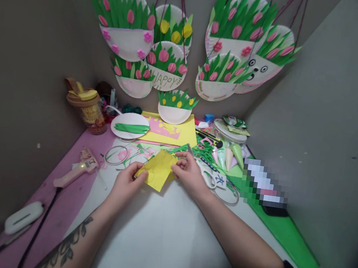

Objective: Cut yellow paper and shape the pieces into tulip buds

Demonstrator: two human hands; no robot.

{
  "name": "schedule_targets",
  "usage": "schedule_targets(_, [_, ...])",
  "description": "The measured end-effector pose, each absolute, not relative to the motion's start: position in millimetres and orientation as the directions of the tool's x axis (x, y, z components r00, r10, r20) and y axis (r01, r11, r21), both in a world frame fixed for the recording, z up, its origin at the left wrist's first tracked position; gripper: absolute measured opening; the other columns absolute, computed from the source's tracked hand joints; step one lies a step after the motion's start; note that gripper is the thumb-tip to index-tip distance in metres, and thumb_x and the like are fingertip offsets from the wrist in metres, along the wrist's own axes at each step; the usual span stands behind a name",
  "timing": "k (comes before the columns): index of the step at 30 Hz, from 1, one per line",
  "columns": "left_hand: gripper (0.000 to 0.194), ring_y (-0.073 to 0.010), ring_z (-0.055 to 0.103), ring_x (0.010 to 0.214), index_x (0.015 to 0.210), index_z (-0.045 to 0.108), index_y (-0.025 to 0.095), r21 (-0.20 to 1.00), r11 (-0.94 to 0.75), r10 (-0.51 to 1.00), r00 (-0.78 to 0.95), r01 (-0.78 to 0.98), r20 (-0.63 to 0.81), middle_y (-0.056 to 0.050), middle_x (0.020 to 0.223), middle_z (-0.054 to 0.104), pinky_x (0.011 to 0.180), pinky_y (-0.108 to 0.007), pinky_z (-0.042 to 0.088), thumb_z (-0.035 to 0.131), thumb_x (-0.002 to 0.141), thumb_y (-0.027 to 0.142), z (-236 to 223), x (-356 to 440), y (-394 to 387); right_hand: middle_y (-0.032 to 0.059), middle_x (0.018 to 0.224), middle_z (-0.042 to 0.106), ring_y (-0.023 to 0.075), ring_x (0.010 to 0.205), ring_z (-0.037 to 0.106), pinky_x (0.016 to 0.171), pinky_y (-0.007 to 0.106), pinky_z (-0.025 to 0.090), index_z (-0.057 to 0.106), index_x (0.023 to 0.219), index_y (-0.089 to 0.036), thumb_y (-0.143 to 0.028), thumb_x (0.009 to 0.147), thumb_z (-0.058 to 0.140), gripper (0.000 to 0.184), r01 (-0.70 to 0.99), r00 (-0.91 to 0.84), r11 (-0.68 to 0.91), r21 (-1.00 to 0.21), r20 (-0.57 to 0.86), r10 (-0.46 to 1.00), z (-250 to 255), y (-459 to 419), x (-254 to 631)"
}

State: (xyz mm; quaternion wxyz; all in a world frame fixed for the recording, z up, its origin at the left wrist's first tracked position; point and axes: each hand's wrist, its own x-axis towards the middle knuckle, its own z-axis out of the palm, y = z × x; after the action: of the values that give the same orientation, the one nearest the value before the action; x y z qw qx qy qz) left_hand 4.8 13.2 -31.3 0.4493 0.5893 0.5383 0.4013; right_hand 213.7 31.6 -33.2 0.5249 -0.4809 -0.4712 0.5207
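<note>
— Two hands are working on one yellow paper sheet [157, 172], right?

— Yes. The left hand [127, 184] is pinching the sheet's near-left corner with thumb and fingers closed on it, and the right hand [188, 172] is gripping the far-right edge, its fingers curled narrow around the paper.

— Where is the sheet sitting?

— It is being held just above the white table surface [165, 234], slightly creased and tilted, right in front of the person.

— What is lying around the sheet?

— Just beyond it, green paper scraps [196, 152] are lying scattered. Farther behind the sheet a paper plate [130, 126] is carrying green strips, and a yellow card [179, 132] is lying beside that plate. Left of the sheet, a pink glue gun [75, 172] is resting on the pink mat [65, 207] — its cord is trailing toward the near edge. Right of the sheet, white-handled scissors [208, 176] are lying just beside the right hand.

— And above?

— Paper-plate flower baskets [127, 25] are hanging on the wall, well behind the sheet.
</note>
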Motion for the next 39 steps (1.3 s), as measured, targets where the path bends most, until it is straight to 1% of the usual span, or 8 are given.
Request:
schedule_targets(6, [0.019, -0.0142, 0.054, 0.066, 0.084, 0.061, 0.018, 0.958, -0.014, 0.996, 0.088, 0.287, -0.012, 0.001, 0.074, 0.061, 0.056, -0.021, 0.039, 0.060, 0.075, 0.035, -25.8, 6.8, 10.8, -0.0096, 0.061, 0.056, 0.0093, 0.049, 0.054, 0.046, 0.019, 0.039, 0.046, 0.089, -0.023, -0.017, 0.061, 0.060, 0.032, -0.125, 0.003, -0.019, -0.992, -0.020, 1.000, -35.7, 31.3, 213.8])
schedule_targets(9, [0.019, -0.0138, 0.054, 0.066, 0.084, 0.060, 0.018, 0.955, -0.023, 0.997, 0.076, 0.296, 0.001, 0.001, 0.074, 0.061, 0.056, -0.021, 0.039, 0.059, 0.076, 0.035, -24.2, 4.9, 11.6, -0.0092, 0.062, 0.057, 0.0085, 0.049, 0.053, 0.046, 0.019, 0.040, 0.045, 0.087, -0.023, -0.015, 0.059, 0.059, 0.032, -0.109, 0.011, -0.022, -0.994, -0.023, 1.000, -34.2, 31.4, 215.3])
schedule_targets(13, [0.021, -0.0132, 0.053, 0.065, 0.087, 0.058, 0.017, 0.961, 0.003, 0.999, 0.050, 0.275, -0.018, 0.001, 0.076, 0.061, 0.056, -0.020, 0.039, 0.058, 0.077, 0.036, -23.4, 1.3, 12.7, -0.0050, 0.072, 0.061, 0.0090, 0.051, 0.051, 0.041, 0.018, 0.040, 0.045, 0.091, -0.022, -0.021, 0.063, 0.062, 0.033, -0.079, 0.037, -0.032, -0.996, -0.035, 0.999, -31.7, 31.0, 217.3])
schedule_targets(16, [0.022, -0.0133, 0.055, 0.067, 0.090, 0.058, 0.017, 0.969, 0.015, 0.997, 0.066, 0.246, -0.032, 0.001, 0.079, 0.062, 0.058, -0.020, 0.040, 0.058, 0.076, 0.035, -24.7, 0.4, 13.1, -0.0032, 0.078, 0.060, 0.0104, 0.058, 0.053, 0.041, 0.018, 0.040, 0.046, 0.096, -0.022, -0.025, 0.065, 0.066, 0.037, -0.082, 0.021, -0.027, -0.996, -0.029, 0.999, -31.4, 29.8, 215.5])
schedule_targets(23, [0.021, -0.0142, 0.056, 0.072, 0.091, 0.058, 0.018, 0.966, -0.010, 0.993, 0.116, 0.257, -0.021, 0.000, 0.083, 0.063, 0.061, -0.021, 0.041, 0.057, 0.079, 0.035, -25.3, 3.7, 10.4, -0.0085, 0.063, 0.053, 0.0094, 0.051, 0.047, 0.045, 0.019, 0.035, 0.046, 0.095, -0.023, -0.022, 0.065, 0.064, 0.035, -0.104, 0.000, -0.003, -0.995, -0.003, 1.000, -33.6, 28.2, 210.3])
schedule_targets(31, [0.022, -0.0140, 0.055, 0.070, 0.093, 0.058, 0.018, 0.965, -0.026, 0.994, 0.111, 0.262, -0.003, 0.000, 0.083, 0.062, 0.060, -0.021, 0.040, 0.058, 0.078, 0.035, -24.4, 1.5, 12.1, -0.0068, 0.065, 0.056, 0.0099, 0.055, 0.049, 0.049, 0.020, 0.034, 0.047, 0.090, -0.022, -0.018, 0.062, 0.061, 0.032, -0.079, 0.004, 0.013, -0.997, 0.012, 1.000, -31.7, 28.6, 214.4])
schedule_targets(36, [0.022, -0.0143, 0.056, 0.071, 0.093, 0.057, 0.018, 0.961, -0.023, 0.995, 0.100, 0.275, -0.005, 0.000, 0.083, 0.062, 0.059, -0.021, 0.040, 0.057, 0.078, 0.034, -22.4, 1.7, 11.9, -0.0061, 0.070, 0.059, 0.0100, 0.054, 0.049, 0.050, 0.022, 0.034, 0.046, 0.095, -0.022, -0.022, 0.064, 0.064, 0.036, -0.084, -0.027, 0.001, -0.996, 0.003, 1.000, -30.6, 28.6, 214.0])
schedule_targets(39, [0.022, -0.0146, 0.056, 0.072, 0.093, 0.057, 0.018, 0.957, -0.034, 0.993, 0.121, 0.288, -0.001, 0.000, 0.085, 0.063, 0.061, -0.022, 0.041, 0.056, 0.079, 0.034, -22.6, 2.5, 10.9, -0.0067, 0.068, 0.056, 0.0097, 0.054, 0.047, 0.051, 0.022, 0.034, 0.047, 0.093, -0.022, -0.022, 0.065, 0.064, 0.032, -0.053, -0.002, 0.021, -0.998, 0.022, 1.000, -31.6, 28.9, 213.2])
